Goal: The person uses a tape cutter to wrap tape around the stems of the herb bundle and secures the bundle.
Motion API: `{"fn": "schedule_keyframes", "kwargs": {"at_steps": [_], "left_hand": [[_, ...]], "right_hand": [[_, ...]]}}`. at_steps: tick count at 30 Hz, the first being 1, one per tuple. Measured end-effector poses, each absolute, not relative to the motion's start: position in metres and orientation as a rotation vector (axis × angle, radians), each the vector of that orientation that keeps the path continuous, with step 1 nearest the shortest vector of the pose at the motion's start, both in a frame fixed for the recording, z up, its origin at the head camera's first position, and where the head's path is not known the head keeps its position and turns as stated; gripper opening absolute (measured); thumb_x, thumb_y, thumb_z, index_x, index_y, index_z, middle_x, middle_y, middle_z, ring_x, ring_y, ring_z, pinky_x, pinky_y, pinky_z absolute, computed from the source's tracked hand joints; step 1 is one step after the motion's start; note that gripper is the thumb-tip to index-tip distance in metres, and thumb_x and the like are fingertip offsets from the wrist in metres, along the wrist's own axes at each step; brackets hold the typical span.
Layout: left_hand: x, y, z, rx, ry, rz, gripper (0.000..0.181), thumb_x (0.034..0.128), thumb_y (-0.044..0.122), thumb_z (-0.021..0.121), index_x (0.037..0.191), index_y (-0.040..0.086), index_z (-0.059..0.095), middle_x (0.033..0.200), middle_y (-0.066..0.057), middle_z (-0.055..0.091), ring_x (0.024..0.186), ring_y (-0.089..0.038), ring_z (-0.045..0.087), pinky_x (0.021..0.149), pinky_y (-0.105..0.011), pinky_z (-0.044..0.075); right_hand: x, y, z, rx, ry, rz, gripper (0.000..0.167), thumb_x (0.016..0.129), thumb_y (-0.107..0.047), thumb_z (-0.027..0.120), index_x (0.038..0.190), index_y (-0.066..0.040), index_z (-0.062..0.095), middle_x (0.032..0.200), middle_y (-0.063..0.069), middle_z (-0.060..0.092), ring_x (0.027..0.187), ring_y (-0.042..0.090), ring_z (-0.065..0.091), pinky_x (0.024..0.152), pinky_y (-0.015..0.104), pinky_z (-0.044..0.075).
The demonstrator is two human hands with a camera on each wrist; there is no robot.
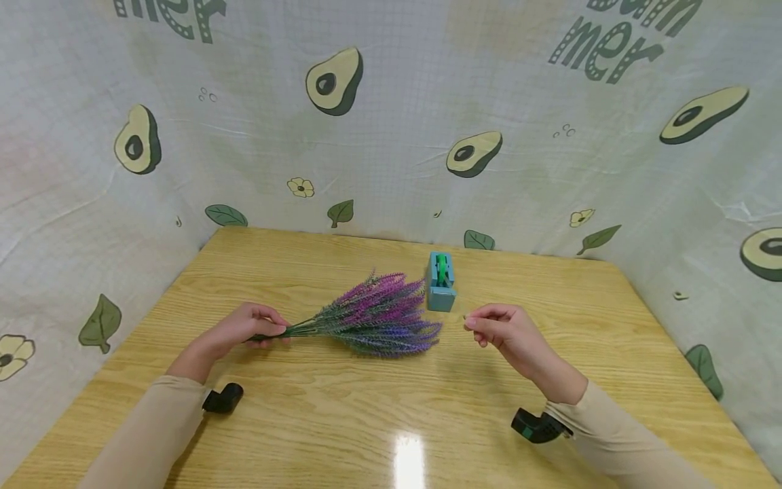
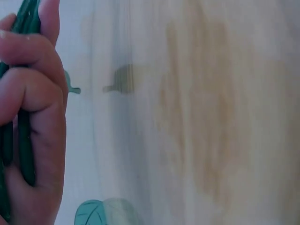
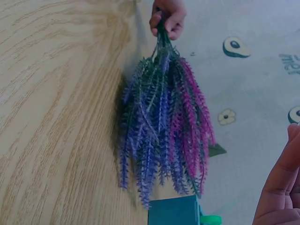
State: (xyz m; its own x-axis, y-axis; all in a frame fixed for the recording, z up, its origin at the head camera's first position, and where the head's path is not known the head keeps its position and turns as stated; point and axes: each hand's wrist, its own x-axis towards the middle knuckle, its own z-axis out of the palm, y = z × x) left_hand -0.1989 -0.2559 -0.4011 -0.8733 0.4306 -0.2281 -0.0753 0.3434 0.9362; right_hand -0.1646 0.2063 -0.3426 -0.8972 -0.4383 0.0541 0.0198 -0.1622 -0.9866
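Note:
My left hand (image 1: pixel 259 322) grips the green stems of a bunch of artificial lavender (image 1: pixel 379 316), with purple-pink and blue-violet flower spikes fanning to the right. In the left wrist view, curled fingers (image 2: pixel 35 89) wrap round the dark green stems (image 2: pixel 26 150). To the right of the flowers, my right hand (image 1: pixel 507 336) is raised with thumb and forefinger pinched together. A tiny olive-coloured thing (image 1: pixel 466 317) shows at those fingertips, too small to identify. Only part of the right hand (image 3: pixel 281 187) shows in the right wrist view. A blue tape dispenser (image 1: pixel 440 299) with a green roll stands behind the flower tips.
The wooden table (image 1: pixel 342 421) lies under both hands. A pale cloth (image 1: pixel 391 136) printed with avocados and leaves hangs behind the table and along its sides. Black wrist cameras (image 1: pixel 537 426) are strapped to both sleeves.

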Motion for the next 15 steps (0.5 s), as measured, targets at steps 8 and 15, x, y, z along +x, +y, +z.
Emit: {"fn": "schedule_keyframes", "kwargs": {"at_steps": [8, 15], "left_hand": [[-0.202, -0.240, -0.400, 0.473, 2.097, 1.513, 0.027, 0.0909, 0.017, 0.062, 0.102, -0.007, 0.065, 0.092, -0.023, 0.067, 0.049, -0.013, 0.041, 0.042, -0.024, 0.027], [-0.203, -0.224, -0.398, 0.503, 2.057, 1.479, 0.023, 0.0899, 0.016, 0.062, 0.098, -0.005, 0.066, 0.088, -0.022, 0.067, 0.050, -0.013, 0.042, 0.045, -0.023, 0.034]], "right_hand": [[-0.165, 0.208, -0.341, -0.478, 1.789, -2.152, 0.021, 0.092, 0.002, 0.055, 0.088, -0.008, 0.073, 0.080, 0.001, 0.067, 0.064, 0.009, 0.056, 0.059, 0.021, 0.049], [-0.165, 0.208, -0.339, -0.461, 1.818, -2.151, 0.023, 0.092, 0.002, 0.055, 0.085, -0.011, 0.073, 0.080, 0.001, 0.066, 0.064, 0.009, 0.056, 0.058, 0.021, 0.049]]}}
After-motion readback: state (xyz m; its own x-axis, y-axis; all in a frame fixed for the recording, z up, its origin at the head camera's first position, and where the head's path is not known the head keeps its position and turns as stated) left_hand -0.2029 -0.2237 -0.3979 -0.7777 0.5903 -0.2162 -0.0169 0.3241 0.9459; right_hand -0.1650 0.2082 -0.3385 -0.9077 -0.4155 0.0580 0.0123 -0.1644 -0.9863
